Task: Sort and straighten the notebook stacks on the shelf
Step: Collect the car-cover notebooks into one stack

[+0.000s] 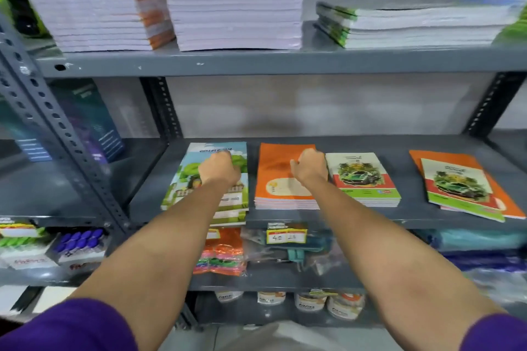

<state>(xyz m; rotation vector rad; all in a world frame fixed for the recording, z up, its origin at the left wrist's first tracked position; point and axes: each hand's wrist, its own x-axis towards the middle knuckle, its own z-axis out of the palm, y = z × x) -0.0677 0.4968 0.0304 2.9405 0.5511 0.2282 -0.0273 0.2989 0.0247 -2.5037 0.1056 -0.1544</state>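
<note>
Several notebook stacks lie on the grey middle shelf (336, 141). At the left is a stack with green tree covers (188, 188), its books skewed and overhanging the front edge. My left hand (218, 171) rests on top of it with curled fingers. Beside it is an orange stack (273, 179); my right hand (309, 167) lies on its right part, fingers bent over the far edge. Right of that sits a car-cover stack (362, 179). At the far right, a car-cover notebook (459, 188) lies askew on orange notebooks (504, 202).
The upper shelf (256, 61) carries tall white-edged notebook stacks (233, 13) and a green-spined pile (413, 27). Below are packets with price tags (286, 236), markers (79, 239) and jars (310, 302). A perforated steel upright (57, 134) stands at the left.
</note>
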